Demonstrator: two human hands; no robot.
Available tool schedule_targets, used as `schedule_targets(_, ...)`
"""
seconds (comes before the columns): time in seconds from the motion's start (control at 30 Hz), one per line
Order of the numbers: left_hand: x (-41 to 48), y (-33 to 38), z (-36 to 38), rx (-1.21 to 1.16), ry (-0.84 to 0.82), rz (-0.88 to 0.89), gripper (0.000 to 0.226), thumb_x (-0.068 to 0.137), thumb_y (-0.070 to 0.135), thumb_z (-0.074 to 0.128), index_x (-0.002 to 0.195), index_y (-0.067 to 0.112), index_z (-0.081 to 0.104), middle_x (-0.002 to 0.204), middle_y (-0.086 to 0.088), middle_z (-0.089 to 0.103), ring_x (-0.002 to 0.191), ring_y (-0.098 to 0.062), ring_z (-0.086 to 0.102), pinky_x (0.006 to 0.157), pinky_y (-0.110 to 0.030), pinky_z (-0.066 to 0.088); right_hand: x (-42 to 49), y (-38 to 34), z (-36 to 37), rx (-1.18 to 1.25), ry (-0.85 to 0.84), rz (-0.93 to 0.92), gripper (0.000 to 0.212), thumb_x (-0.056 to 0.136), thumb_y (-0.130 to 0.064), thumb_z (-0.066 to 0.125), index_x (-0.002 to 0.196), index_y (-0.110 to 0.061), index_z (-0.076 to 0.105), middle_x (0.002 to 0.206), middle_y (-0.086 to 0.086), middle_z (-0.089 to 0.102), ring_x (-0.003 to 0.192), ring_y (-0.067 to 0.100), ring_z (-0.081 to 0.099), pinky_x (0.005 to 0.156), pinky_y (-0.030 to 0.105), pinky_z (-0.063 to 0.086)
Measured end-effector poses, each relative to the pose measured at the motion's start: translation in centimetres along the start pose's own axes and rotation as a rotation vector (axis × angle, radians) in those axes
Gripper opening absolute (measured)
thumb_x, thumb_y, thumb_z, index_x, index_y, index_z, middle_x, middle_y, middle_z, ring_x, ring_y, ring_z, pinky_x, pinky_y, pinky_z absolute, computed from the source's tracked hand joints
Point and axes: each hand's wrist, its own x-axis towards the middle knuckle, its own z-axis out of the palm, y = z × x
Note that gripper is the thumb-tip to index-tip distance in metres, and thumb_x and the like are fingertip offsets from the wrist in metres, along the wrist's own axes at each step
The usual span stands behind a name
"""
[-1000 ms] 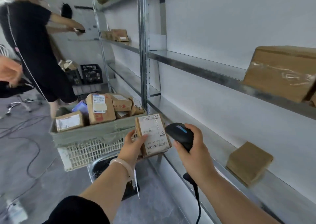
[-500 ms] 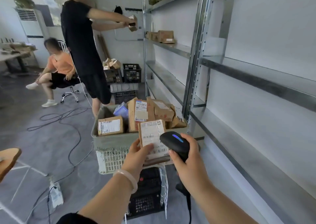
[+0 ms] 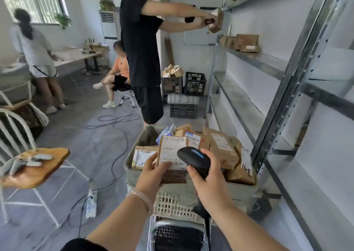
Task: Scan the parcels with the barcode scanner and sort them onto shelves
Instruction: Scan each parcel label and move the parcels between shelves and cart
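We swung from the shelving (image 3: 287, 90) to the crate (image 3: 172, 203); barcode scanner (image 3: 193, 159) closed on the label.
In our right hand (image 3: 208, 185), the barcode scanner was just right of the parcel (image 3: 170, 155) held in our left hand (image 3: 153, 174); it now covers the label's lower right corner. Left thumb slid onto the barcode strip. The crate now sits right behind the grip, shelving off to its right.

Both forearms reach forward. The left hand (image 3: 153, 171) pinches a parcel (image 3: 171, 153); the right hand (image 3: 209, 185) grips a scanner (image 3: 193, 159).
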Motion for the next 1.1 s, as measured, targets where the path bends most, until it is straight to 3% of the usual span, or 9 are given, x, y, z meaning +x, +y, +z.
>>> schedule_targets(0.13, 4.2, 1.0, -1.6, -0.054, 0.113, -0.005, 0.028, 0.088, 0.014, 0.071, 0.109, 0.027, 0.059, 0.083, 0.000, 0.078, 0.079, -0.019, 0.075, 0.078, -0.038, 0.057, 4.2, 1.5, 2.6, -0.007, -0.054, -0.008, 0.052, 0.086, -0.041, 0.066, 0.128, -0.046, 0.035, 0.128, -0.013, 0.048, 0.115, 0.006, 0.051, 0.095, 0.022, 0.046)
schedule_targets(0.27, 9.6, 2.1, -3.5, -0.023, 0.145, -0.013, 0.040, 0.087, 0.018, 0.073, 0.124, 0.023, 0.060, 0.103, -0.005, 0.076, 0.096, -0.025, 0.072, 0.093, -0.044, 0.055, 8.9, 1.9, 5.3, -0.024, -0.063, 0.008, 0.048, 0.089, -0.036, 0.065, 0.125, -0.046, 0.035, 0.106, -0.029, 0.046, 0.099, -0.013, 0.053, 0.078, 0.006, 0.045)
schedule_targets(0.37, 14.5, 3.2, -5.3, 0.006, 0.166, -0.015, 0.038, 0.089, 0.017, 0.071, 0.125, 0.020, 0.058, 0.106, -0.008, 0.074, 0.097, -0.026, 0.072, 0.089, -0.041, 0.057, 12.8, 2.2, 8.1, -0.005, -0.061, 0.057, 0.047, 0.089, -0.037, 0.064, 0.125, -0.047, 0.035, 0.112, -0.015, 0.059, 0.091, 0.008, 0.066, 0.072, 0.017, 0.052)
schedule_targets(0.5, 21.4, 5.3, -8.2, 0.104, 0.188, -0.032, 0.055, 0.087, 0.026, 0.074, 0.136, 0.023, 0.051, 0.111, -0.008, 0.072, 0.095, -0.026, 0.072, 0.090, -0.046, 0.058, 17.6, 3.1, 12.3, 0.039, -0.012, 0.098, 0.050, 0.089, -0.030, 0.067, 0.121, -0.050, 0.035, 0.123, -0.013, 0.051, 0.098, 0.009, 0.059, 0.081, 0.014, 0.051)
schedule_targets(0.6, 26.4, 6.4, -10.0, 0.198, 0.236, -0.031, 0.060, 0.089, 0.026, 0.071, 0.143, 0.023, 0.046, 0.111, -0.006, 0.070, 0.090, -0.020, 0.071, 0.071, -0.033, 0.060, 20.5, 3.8, 15.0, 0.021, 0.026, 0.131, 0.051, 0.087, -0.031, 0.068, 0.120, -0.053, 0.037, 0.119, -0.022, 0.049, 0.105, 0.013, 0.058, 0.089, 0.038, 0.055)
schedule_targets(0.73, 31.9, 6.1, -11.4, 0.355, 0.254, -0.096, 0.061, 0.088, 0.033, 0.072, 0.143, 0.030, 0.044, 0.114, -0.004, 0.064, 0.083, -0.014, 0.069, 0.048, -0.018, 0.050, 23.6, 4.5, 17.4, 0.016, 0.056, 0.181, 0.053, 0.088, -0.029, 0.068, 0.125, -0.049, 0.036, 0.113, -0.038, 0.043, 0.107, -0.002, 0.054, 0.091, 0.038, 0.054)
schedule_targets(0.93, 36.9, 4.0, -11.4, 0.600, 0.112, -0.141, 0.064, 0.083, 0.053, 0.069, 0.141, 0.035, 0.049, 0.132, -0.008, 0.058, 0.108, -0.027, 0.062, 0.095, -0.042, 0.052, 26.2, 5.8, 18.5, 0.011, 0.109, 0.247, 0.051, 0.088, -0.027, 0.068, 0.127, -0.045, 0.040, 0.104, -0.054, 0.041, 0.108, -0.012, 0.050, 0.087, 0.041, 0.056)
schedule_targets(1.03, 37.8, 3.5, -10.6, 0.683, 0.058, -0.137, 0.078, 0.068, 0.072, 0.061, 0.139, 0.041, 0.049, 0.134, -0.004, 0.059, 0.114, -0.027, 0.061, 0.100, -0.046, 0.050, 26.4, 6.4, 18.4, -0.015, 0.167, 0.277, 0.052, 0.087, -0.032, 0.069, 0.127, -0.047, 0.040, 0.112, -0.042, 0.048, 0.108, 0.005, 0.059, 0.085, 0.045, 0.056)
schedule_targets(1.1, 37.8, 4.0, -9.5, 0.763, 0.016, -0.093, 0.070, 0.080, 0.064, 0.060, 0.143, 0.037, 0.046, 0.144, -0.004, 0.051, 0.127, -0.029, 0.053, 0.108, -0.047, 0.042, 26.3, 6.3, 18.2, -0.042, 0.212, 0.277, 0.052, 0.086, -0.035, 0.069, 0.126, -0.048, 0.039, 0.114, -0.037, 0.050, 0.108, 0.008, 0.060, 0.084, 0.045, 0.056)
